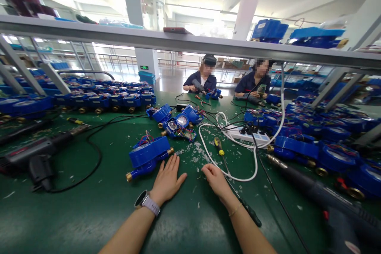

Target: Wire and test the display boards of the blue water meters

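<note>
Showing two bare hands resting on a green work mat (89,218) at the near edge of a crowded bench. The left hand (166,180) lies flat and palm down, with its fingers (174,166) spread wide and holding nothing. Its fingertips sit just beside a blue water meter (149,156), which lies on its side with a brass pipe end near the hand and coloured wires at its far edge. The right hand (217,180) rests knuckles up, with its fingers (210,169) loosely curled and gripping nothing. It lies near a yellow-and-black screwdriver (219,147) and a loop of white cable (229,176), and a black tool handle (248,211) lies just beside the right forearm. Plastic shavings (193,152) are scattered between the hands and an opened meter (181,125) with a round dial. A power strip (247,135) lies farther right. Pistol-grip power tools (38,154) lie left and right, beside rows of blue meters (101,101). Two co-workers (202,75) sit at the far end of the bench.
</note>
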Tool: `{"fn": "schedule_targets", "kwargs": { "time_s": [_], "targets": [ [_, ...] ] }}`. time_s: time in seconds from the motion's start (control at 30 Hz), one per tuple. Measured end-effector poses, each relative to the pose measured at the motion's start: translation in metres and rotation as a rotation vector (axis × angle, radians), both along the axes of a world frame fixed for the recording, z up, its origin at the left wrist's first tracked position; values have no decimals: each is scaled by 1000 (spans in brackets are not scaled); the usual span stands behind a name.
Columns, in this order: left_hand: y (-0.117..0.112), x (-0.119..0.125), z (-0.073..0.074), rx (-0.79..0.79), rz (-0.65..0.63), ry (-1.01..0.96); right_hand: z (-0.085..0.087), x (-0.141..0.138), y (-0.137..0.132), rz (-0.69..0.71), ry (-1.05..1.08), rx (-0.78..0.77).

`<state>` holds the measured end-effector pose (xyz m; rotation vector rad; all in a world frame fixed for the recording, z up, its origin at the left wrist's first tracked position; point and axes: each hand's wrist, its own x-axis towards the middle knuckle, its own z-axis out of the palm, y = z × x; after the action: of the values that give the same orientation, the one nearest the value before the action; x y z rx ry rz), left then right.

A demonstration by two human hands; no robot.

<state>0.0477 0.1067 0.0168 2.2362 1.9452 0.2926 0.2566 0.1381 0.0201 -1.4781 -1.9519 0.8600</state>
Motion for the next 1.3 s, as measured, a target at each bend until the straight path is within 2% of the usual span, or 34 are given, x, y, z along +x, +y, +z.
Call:
{"fn": "schedule_targets", "kwargs": {
  "time_s": [0.13,0.4,0.53,0.73,0.9,1.0,1.17,1.3],
  "targets": [
    [2,0,1,-4,-38,-16,0,2,1,7,-50,-3],
    [-10,3,1,14,-183,-56,11,-10,-14,36,-282,24],
    [-10,4,-1,25,-166,-74,11,-13,-15,43,-296,36],
    [7,2,-1,28,-102,-74,10,-5,-7,12,-193,37],
    [32,5,1,29,-136,-54,13,-3,-8,30,-237,34],
    [38,10,3,37,-145,-34,16,-5,-13,48,-283,43],
    [23,13,0,63,-119,-5,17,-8,-16,76,-279,8],
    [7,4,0,86,-58,16,14,-7,-14,70,-104,-52]
  ]
}}
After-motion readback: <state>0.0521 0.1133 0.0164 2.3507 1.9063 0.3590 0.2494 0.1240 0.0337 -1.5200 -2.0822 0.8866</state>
